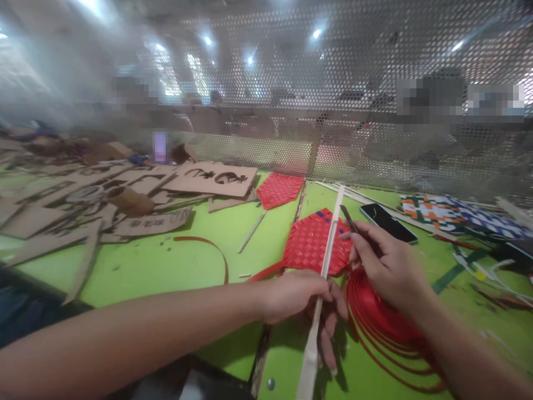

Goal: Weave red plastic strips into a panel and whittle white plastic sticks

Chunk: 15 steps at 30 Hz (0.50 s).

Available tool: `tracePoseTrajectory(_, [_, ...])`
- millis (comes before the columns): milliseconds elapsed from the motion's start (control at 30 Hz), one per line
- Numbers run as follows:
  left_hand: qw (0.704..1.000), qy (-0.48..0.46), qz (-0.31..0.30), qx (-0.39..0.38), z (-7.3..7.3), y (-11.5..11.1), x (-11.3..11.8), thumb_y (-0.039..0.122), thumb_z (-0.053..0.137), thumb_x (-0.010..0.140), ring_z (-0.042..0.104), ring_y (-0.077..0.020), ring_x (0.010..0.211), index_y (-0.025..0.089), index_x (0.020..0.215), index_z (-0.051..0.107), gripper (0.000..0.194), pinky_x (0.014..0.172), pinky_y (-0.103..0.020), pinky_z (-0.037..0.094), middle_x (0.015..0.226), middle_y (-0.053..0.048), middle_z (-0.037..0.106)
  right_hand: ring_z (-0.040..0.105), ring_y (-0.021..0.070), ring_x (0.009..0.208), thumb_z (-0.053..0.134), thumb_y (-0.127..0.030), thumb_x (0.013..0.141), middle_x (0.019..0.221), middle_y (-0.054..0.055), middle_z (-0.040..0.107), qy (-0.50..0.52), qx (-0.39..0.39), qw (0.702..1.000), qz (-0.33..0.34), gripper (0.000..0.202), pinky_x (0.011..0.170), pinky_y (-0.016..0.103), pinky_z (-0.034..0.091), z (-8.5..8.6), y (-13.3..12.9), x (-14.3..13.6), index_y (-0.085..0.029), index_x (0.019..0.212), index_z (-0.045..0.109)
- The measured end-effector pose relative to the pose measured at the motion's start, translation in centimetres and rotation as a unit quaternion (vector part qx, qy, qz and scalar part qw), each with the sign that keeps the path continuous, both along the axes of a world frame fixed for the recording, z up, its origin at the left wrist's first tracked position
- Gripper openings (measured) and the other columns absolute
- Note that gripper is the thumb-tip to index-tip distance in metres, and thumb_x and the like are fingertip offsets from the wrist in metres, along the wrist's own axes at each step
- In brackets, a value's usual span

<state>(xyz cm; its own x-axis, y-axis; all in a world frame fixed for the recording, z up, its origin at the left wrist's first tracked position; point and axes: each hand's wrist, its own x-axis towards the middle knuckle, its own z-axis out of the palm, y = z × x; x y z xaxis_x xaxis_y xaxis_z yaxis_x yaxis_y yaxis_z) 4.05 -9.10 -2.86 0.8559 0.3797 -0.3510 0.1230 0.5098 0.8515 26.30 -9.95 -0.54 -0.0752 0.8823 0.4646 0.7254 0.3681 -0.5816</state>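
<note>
My left hand (pixel 302 297) is closed around a long pale wooden strip (pixel 332 236), which slants up and away from the near table edge. In my right hand (pixel 377 255) is a thin dark blade (pixel 348 218), pinched with its tip beside the upper part of the strip. Under the strip lies a red woven piece (pixel 306 239) with a few blue squares near its top. A coil of red strap (pixel 375 311) rests below my right wrist. The handle end of the blade is hidden in my fingers.
Cut cardboard sheets (pixel 212 178) and a cardboard tube (pixel 129 201) pile up at the left. A smaller red woven piece on a stick (pixel 280 190) lies behind. A phone (pixel 388 222) and patterned woven pieces (pixel 433 212) are at right. A perforated screen (pixel 353 139) stands behind the green table (pixel 137 278).
</note>
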Motion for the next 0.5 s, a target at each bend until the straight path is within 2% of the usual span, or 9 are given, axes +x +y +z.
tracePoseTrajectory(100, [0.999, 0.017, -0.027, 0.043, -0.4, 0.6, -0.5, 0.022, 0.064, 0.067, 0.070, -0.0196, 0.056, 0.019, 0.095, 0.070, 0.029, 0.058, -0.030, 0.055, 0.064, 0.001, 0.067, 0.065, 0.0175, 0.054, 0.051, -0.045, 0.110, 0.073, 0.002, 0.072, 0.076, -0.039, 0.995, 0.050, 0.036, 0.054, 0.029, 0.054, -0.1, -0.5, -0.6, -0.023, 0.132, 0.069])
tracePoseTrajectory(167, [0.995, 0.013, -0.081, 0.051, -0.4, 0.9, -1.0, 0.019, 0.066, 0.069, 0.072, -0.0192, 0.059, 0.021, 0.102, 0.069, 0.033, 0.057, -0.028, 0.054, 0.066, 0.002, 0.068, 0.061, 0.0173, 0.054, 0.053, -0.045, 0.110, 0.071, 0.001, 0.070, 0.116, -0.068, 0.989, 0.062, 0.036, 0.055, 0.030, 0.053, -0.2, -0.8, -1.0, -0.023, 0.134, 0.068])
tracePoseTrajectory(233, [0.988, -0.004, -0.152, 0.036, -0.3, 1.1, -1.5, 0.017, 0.067, 0.074, 0.074, -0.0194, 0.063, 0.022, 0.104, 0.067, 0.030, 0.056, -0.026, 0.053, 0.069, 0.002, 0.069, 0.060, 0.0168, 0.054, 0.053, -0.046, 0.110, 0.071, 0.001, 0.069, 0.145, -0.092, 0.983, 0.066, 0.036, 0.054, 0.029, 0.052, -0.2, -1.1, -1.3, -0.023, 0.135, 0.066])
tracePoseTrajectory(300, [0.981, -0.023, -0.193, 0.008, -0.3, 1.1, -2.0, 0.017, 0.065, 0.079, 0.076, -0.0200, 0.065, 0.023, 0.104, 0.063, 0.025, 0.055, -0.025, 0.053, 0.069, 0.003, 0.068, 0.059, 0.0160, 0.054, 0.054, -0.046, 0.110, 0.072, 0.000, 0.069, 0.155, -0.106, 0.980, 0.070, 0.036, 0.052, 0.028, 0.050, 0.0, -1.5, -1.7, -0.023, 0.134, 0.066])
tracePoseTrajectory(367, [0.983, -0.033, -0.180, -0.007, -0.2, 0.8, -2.3, 0.019, 0.063, 0.086, 0.076, -0.0203, 0.063, 0.023, 0.102, 0.059, 0.017, 0.056, -0.026, 0.055, 0.068, 0.003, 0.068, 0.061, 0.0157, 0.056, 0.054, -0.045, 0.110, 0.071, -0.001, 0.070, 0.147, -0.111, 0.980, 0.076, 0.033, 0.053, 0.027, 0.050, 0.4, -1.8, -2.1, -0.023, 0.131, 0.068])
tracePoseTrajectory(433, [0.991, -0.036, -0.131, 0.004, 0.2, 0.1, -2.5, 0.028, 0.058, 0.097, 0.075, -0.0196, 0.059, 0.023, 0.099, 0.055, 0.007, 0.058, -0.028, 0.057, 0.069, 0.002, 0.068, 0.063, 0.0155, 0.059, 0.054, -0.043, 0.110, 0.070, -0.002, 0.069, 0.129, -0.113, 0.981, 0.086, 0.028, 0.056, 0.026, 0.052, 0.7, -2.0, -2.3, -0.024, 0.124, 0.070])
tracePoseTrajectory(500, [0.997, -0.035, -0.053, 0.031, 1.0, -0.6, -2.4, 0.042, 0.046, 0.109, 0.072, -0.0177, 0.056, 0.023, 0.099, 0.050, 0.022, 0.058, -0.027, 0.057, 0.067, 0.001, 0.066, 0.065, 0.0160, 0.062, 0.054, -0.042, 0.110, 0.070, -0.003, 0.069, 0.109, -0.113, 0.983, 0.097, 0.024, 0.059, 0.027, 0.054, 1.0, -2.1, -2.5, -0.026, 0.116, 0.070])
